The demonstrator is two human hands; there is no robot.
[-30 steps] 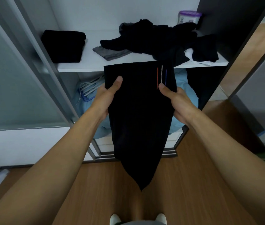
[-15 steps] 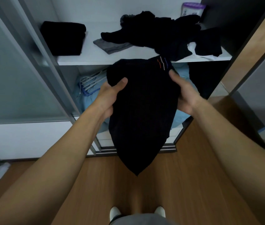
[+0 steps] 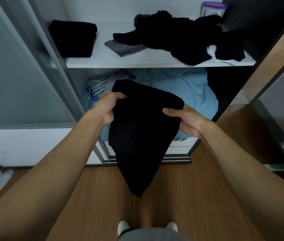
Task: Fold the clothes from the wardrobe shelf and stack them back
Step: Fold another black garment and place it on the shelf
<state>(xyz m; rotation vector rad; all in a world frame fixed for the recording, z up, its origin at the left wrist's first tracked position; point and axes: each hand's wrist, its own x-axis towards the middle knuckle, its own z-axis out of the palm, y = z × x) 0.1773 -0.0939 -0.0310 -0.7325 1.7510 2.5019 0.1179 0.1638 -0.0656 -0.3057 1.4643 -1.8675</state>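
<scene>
Black garment [image 3: 143,133] hangs in front of the wardrobe, below the front edge of the shelf [image 3: 137,64], lower tip pointing at the wood floor [image 3: 89,197]. L hand [image 3: 107,108] grip: thumb over upper-left edge, fingers behind the cloth. R hand [image 3: 187,120] grip: same at upper-right edge. On shelf: folded black stack [image 3: 73,39] at left; loose dark pile [image 3: 181,37] at right, reaching the front edge. Bare strip between them, w/ grey item [image 3: 125,48] partly in it.

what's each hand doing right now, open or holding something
Left hand: closed, gripping the black garment at its upper left edge.
Right hand: closed, gripping the same garment at its right edge.
</scene>
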